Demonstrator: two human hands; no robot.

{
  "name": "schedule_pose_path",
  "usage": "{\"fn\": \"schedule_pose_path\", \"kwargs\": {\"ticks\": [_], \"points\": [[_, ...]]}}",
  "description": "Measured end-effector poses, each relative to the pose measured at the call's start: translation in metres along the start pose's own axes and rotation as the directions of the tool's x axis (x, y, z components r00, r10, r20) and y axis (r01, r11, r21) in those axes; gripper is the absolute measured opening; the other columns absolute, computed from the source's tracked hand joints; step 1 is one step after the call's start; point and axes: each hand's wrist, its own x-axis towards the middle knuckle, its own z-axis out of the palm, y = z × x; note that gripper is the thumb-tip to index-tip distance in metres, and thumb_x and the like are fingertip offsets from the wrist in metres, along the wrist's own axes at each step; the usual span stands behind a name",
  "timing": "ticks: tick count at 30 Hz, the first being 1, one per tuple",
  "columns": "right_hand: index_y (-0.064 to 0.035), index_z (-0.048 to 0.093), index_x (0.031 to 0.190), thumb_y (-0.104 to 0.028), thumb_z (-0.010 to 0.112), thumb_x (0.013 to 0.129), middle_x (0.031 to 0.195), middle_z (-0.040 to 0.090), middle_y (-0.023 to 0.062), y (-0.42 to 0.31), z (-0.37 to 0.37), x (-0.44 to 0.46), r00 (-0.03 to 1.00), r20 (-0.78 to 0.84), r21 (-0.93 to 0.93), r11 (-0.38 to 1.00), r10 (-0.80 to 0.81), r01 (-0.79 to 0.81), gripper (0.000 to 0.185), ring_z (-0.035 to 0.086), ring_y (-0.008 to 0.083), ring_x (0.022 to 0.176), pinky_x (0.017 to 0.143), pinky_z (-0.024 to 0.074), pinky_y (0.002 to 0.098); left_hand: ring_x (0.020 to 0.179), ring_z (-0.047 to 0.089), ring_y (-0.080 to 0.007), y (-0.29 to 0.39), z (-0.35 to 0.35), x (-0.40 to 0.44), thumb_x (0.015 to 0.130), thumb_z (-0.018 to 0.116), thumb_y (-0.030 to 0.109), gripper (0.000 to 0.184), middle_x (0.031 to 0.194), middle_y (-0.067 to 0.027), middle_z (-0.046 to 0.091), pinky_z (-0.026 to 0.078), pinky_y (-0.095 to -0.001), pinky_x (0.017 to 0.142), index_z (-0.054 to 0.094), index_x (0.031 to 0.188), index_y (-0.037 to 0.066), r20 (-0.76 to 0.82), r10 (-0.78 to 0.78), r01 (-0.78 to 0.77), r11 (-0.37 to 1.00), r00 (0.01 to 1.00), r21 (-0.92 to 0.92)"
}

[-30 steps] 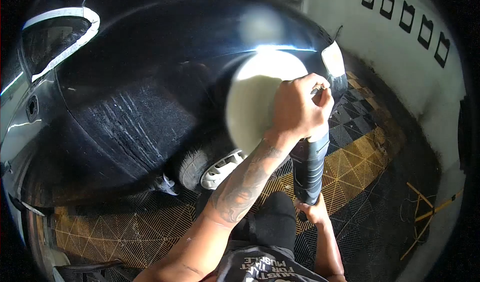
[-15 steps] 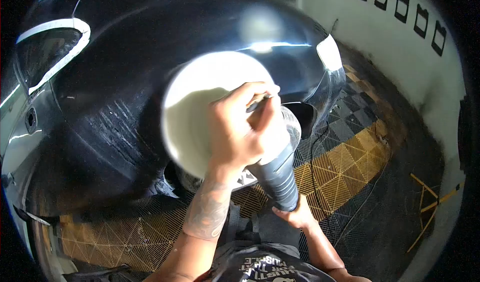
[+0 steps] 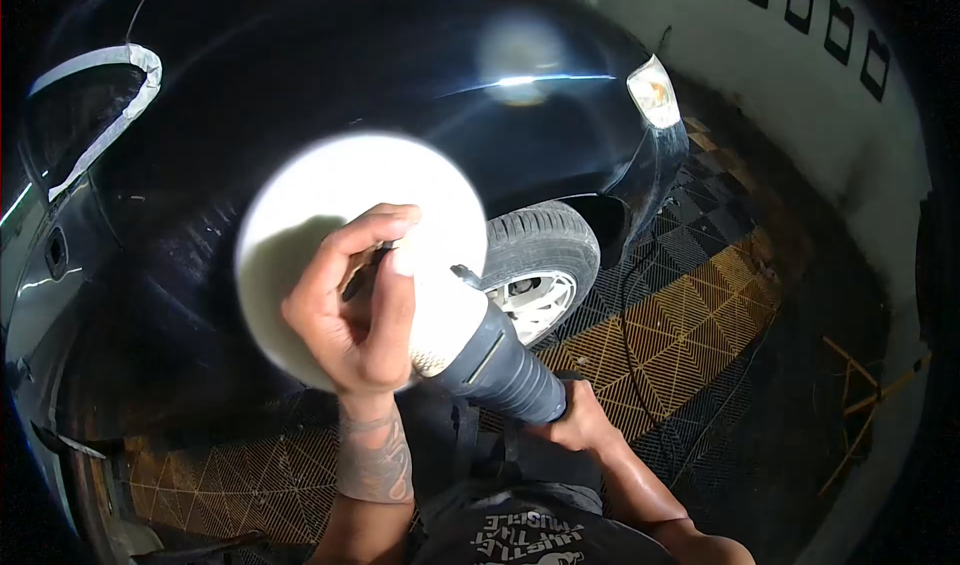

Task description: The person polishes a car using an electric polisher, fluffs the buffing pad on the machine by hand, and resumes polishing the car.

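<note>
Disc movement: since the earlier frame, the broad round white disc (image 3: 370, 165) has shifted left and slightly down across the glossy dark car body (image 3: 290, 75), exposing more of the black-tyred wheel (image 3: 545, 235).
Power tool: the ribbed grey-and-white power tool (image 3: 505, 370) slants between the hands, disc over the car's side; exact contact is hidden.
Left hand: the left hand (image 3: 350, 305) curls closely around the tool's front, its hold partly hidden.
Right hand: the right hand (image 3: 582, 420) wraps the rear barrel.
Handling: probably front-heavy and stiff-bodied, with a softer disc; best held at barrel and front, clear of the rim.
Bodywork: smooth and reflective, with pale scuffs leftward.
Room: black-and-yellow ribbed floor tiles (image 3: 690, 315), pale wall (image 3: 740, 75).
</note>
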Motion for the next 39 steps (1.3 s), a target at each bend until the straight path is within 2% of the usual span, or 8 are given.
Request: {"fn": "schedule_pose_path", "kwargs": {"ticks": [11, 13, 21, 24, 26, 30, 35, 39], "points": [[0.0061, 0.067, 0.094, -0.022, 0.08, 0.069, 0.086, 0.072, 0.0137, 0.031, -0.022, -0.027, 0.964, -0.199, 0.149, 0.977, 0.178, -0.15, 0.04, 0.067, 0.019, 0.077, 0.074, 0.0541, 0.0338, 0.081, 0.065, -0.013, -0.022, 0.095, 0.02, 0.084, 0.058, 0.004, 0.02, 0.087, -0.01, 0.071, 0.05, -0.0252, 0.076, 0.068, 0.098, -0.007, 0.282, -0.139, 0.144, 0.99, 0.949, 0.0], [0.0063, 0.067, 0.094, -0.021, 0.08, 0.069, 0.085, 0.072, 0.0134, 0.029, -0.021, -0.027, 0.962, -0.213, 0.136, 0.98, 0.172, -0.146, 0.039, 0.067, 0.0191, 0.076, 0.073, 0.054, 0.0341, 0.068, 0.067, -0.012, -0.032, 0.104, 0.024, 0.082, 0.064, 0.004, 0.013, 0.072, -0.0103, 0.069, 0.052, -0.0256, 0.067, 0.068, 0.093, -0.002, 0.229, 0.044, -0.034, 0.998, 0.972, -0.044], [0.0047, 0.069, 0.091, -0.027, 0.077, 0.065, 0.085, 0.07, 0.0234, 0.003, -0.016, -0.006, 0.998, -0.011, -0.005, 0.998, 0.063, -0.063, 0.042, 0.07, 0.0355, 0.082, 0.075, 0.0543, 0.0399, 0.091, 0.066, -0.0194, -0.005, 0.028, 0.01, 0.085, 0.057, 0.003, 0.021, 0.096, -0.0162, 0.071, 0.052, -0.0314, 0.085, 0.066, 0.1, -0.009, 0.055, 0.064, -0.066, 0.997, 0.996, 0.035], [0.0072, 0.069, 0.088, -0.021, 0.08, 0.062, 0.078, 0.071, 0.0174, 0.008, -0.011, 0.01, 0.994, -0.029, -0.101, 0.99, -0.104, 0.101, 0.04, 0.071, 0.0236, 0.072, 0.07, 0.0551, 0.0356, 0.094, 0.066, -0.0233, -0.001, 0.0, 0.003, 0.085, 0.052, 0.0, 0.023, 0.1, -0.0195, 0.07, 0.051, -0.0337, 0.088, 0.065, 0.102, -0.01, -0.028, 0.071, -0.071, 0.997, 0.997, 0.018], [0.0066, 0.069, 0.089, -0.022, 0.08, 0.061, 0.08, 0.072, 0.018, 0.0, -0.017, 0.012, 0.989, -0.019, -0.061, 0.988, -0.146, 0.144, 0.042, 0.072, 0.0247, 0.075, 0.071, 0.0553, 0.036, 0.092, 0.066, -0.0236, 0.001, -0.007, 0.0, 0.085, 0.051, -0.001, 0.023, 0.1, -0.0192, 0.07, 0.051, -0.0339, 0.088, 0.065, 0.101, -0.01, -0.052, 0.047, -0.045, 0.998, 0.998, 0.04], [0.0033, 0.071, 0.092, -0.026, 0.079, 0.066, 0.088, 0.071, 0.0221, 0.004, -0.034, 0.006, 0.998, 0.058, -0.147, 0.988, -0.031, 0.039, 0.04, 0.071, 0.0346, 0.087, 0.077, 0.0551, 0.0398, 0.091, 0.067, -0.0246, -0.006, 0.008, 0.0, 0.087, 0.05, 0.007, 0.028, 0.102, -0.0193, 0.07, 0.053, -0.0344, 0.087, 0.066, 0.105, -0.008, -0.027, 0.063, -0.06, 0.994, 0.998, 0.094], [0.0038, 0.07, 0.092, -0.022, 0.08, 0.064, 0.081, 0.072, 0.0165, 0.029, -0.054, -0.012, 0.994, -0.108, -0.023, 0.999, 0.036, -0.039, 0.039, 0.071, 0.0246, 0.074, 0.071, 0.0549, 0.0345, 0.095, 0.066, -0.0206, -0.017, 0.066, 0.005, 0.086, 0.056, 0.007, 0.023, 0.098, -0.0147, 0.071, 0.05, -0.0313, 0.088, 0.068, 0.1, -0.007, 0.069, 0.007, -0.006, 1.0, 0.998, -0.003], [0.0039, 0.068, 0.093, -0.02, 0.08, 0.067, 0.086, 0.071, 0.0133, 0.036, -0.065, -0.026, 0.955, -0.221, 0.112, 0.977, 0.2, -0.179, 0.038, 0.067, 0.0198, 0.072, 0.069, 0.0534, 0.0334, 0.078, 0.067, -0.0143, -0.028, 0.132, 0.017, 0.086, 0.062, 0.012, 0.019, 0.083, -0.0109, 0.072, 0.053, -0.0288, 0.074, 0.07, 0.095, -0.003, 0.184, -0.052, 0.069, 0.994, 0.981, -0.086]]}}
